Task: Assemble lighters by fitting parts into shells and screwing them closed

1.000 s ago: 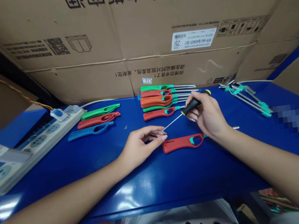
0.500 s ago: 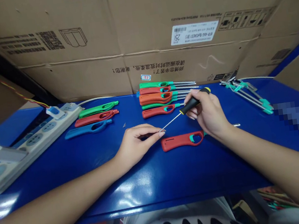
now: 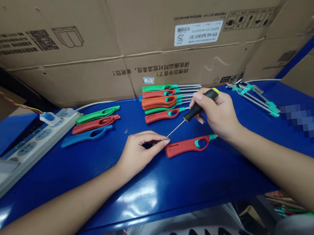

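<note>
My right hand (image 3: 220,115) is closed round the black and yellow handle of a screwdriver (image 3: 192,112). Its thin shaft slants down to the left. At the tip, the thumb and forefinger of my left hand (image 3: 139,150) are pinched together; whatever lies between them is too small to make out. Just below and right of those fingertips, a red lighter (image 3: 182,148) with a green trigger rests on the blue table (image 3: 123,210). My right hand and wrist hide its far end. A few tiny screws (image 3: 126,131) lie beyond my left hand.
Several assembled lighters (image 3: 159,102) are stacked at the back by a cardboard box (image 3: 145,26). Green, red (image 3: 96,124) and blue handle shells lie at left, beside a power strip (image 3: 28,150). Metal tubes with green parts (image 3: 255,97) sit at back right.
The view has shifted slightly, so things appear a little further left. The lighter's metal tip, earlier showing past my right wrist, is hidden. Both hands keep the same hold.
</note>
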### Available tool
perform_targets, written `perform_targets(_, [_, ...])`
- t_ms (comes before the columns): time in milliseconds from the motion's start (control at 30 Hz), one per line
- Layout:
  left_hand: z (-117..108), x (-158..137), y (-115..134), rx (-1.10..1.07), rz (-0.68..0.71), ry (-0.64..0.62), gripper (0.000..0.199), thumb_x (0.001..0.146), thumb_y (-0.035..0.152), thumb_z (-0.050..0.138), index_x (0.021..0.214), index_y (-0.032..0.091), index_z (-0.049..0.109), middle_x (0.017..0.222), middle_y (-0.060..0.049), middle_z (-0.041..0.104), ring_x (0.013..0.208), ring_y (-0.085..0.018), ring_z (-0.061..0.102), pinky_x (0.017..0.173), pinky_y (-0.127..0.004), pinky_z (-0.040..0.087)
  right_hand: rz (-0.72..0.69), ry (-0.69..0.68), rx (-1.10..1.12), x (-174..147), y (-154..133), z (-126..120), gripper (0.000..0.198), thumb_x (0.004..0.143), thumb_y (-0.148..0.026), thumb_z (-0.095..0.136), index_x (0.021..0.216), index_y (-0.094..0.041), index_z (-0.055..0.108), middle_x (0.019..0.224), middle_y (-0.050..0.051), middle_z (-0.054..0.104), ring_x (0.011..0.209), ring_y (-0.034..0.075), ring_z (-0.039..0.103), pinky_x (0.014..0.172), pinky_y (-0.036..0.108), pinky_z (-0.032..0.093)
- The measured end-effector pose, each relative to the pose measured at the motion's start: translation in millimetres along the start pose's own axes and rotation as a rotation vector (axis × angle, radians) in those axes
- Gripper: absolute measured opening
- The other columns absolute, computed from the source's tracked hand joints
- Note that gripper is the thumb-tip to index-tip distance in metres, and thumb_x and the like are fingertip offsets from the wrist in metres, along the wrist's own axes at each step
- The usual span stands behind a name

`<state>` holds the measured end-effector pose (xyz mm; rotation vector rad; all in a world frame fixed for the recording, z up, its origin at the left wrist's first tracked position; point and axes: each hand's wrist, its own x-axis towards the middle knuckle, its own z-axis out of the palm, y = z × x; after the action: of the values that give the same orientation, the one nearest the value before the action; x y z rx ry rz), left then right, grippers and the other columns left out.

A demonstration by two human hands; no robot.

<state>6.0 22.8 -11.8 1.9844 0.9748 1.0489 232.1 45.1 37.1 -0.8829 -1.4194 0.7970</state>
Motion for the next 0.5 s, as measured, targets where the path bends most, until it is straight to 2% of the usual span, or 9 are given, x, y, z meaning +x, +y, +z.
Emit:
perform_targets(133, [0,1,1,0.01,0.015,-0.005,0.008,0.087,0.025,0.076,0.086,0.02,0.082,0.085,-0.003,0.08,0.076,-0.017,0.074,0.069,-0.025,0.056,0.034,0.018,-0.001,0,-1,0,0.032,0.084,-0.043,0.07,0.064,-0.02,0.061,0.053,-0.004,0.053,0.037,0.008,0.046,0.035,0.022,0.032])
perform_targets(233, [-1,1,2,0.018,0.027,-0.016,0.01,0.088,0.028,0.075,0.086,0.02,0.081,0.085,-0.003,0.08,0.075,-0.017,0.074,0.069,-0.026,0.057,0.058,-0.03,0.021,0,-4,1,0.034,0.084,-0.047,0.071,0.065,-0.02,0.06,0.059,-0.003,0.056,0.04,0.007,0.048,0.036,0.022,0.035])
perform_targets(367, [-1,0,3,0.023,0.029,-0.018,0.01,0.088,0.029,0.075,0.085,0.021,0.081,0.085,-0.004,0.08,0.075,-0.018,0.073,0.07,-0.028,0.057,0.097,-0.162,0.094,-2,-8,2,0.029,0.085,-0.049,0.073,0.088,-0.022,0.062,0.071,-0.003,0.061,0.043,0.009,0.055,0.034,0.023,0.042])
perform_targets(433, [0,0,3,0.039,0.061,-0.002,0.008,0.087,0.028,0.077,0.085,0.022,0.082,0.085,-0.004,0.08,0.078,-0.018,0.072,0.074,-0.029,0.057,0.023,-0.144,0.101,-6,-7,4,0.031,0.083,-0.04,0.078,0.104,-0.026,0.059,0.077,-0.005,0.063,0.042,0.008,0.054,0.035,0.023,0.044])
perform_targets(500, [0,-1,2,0.066,0.107,0.026,0.006,0.086,0.027,0.078,0.085,0.024,0.082,0.084,-0.003,0.08,0.08,-0.019,0.071,0.078,-0.032,0.056,-0.127,-0.068,0.071,-11,-6,5,0.046,0.077,-0.031,0.084,0.114,-0.031,0.057,0.077,-0.006,0.063,0.046,0.008,0.055,0.041,0.022,0.048])
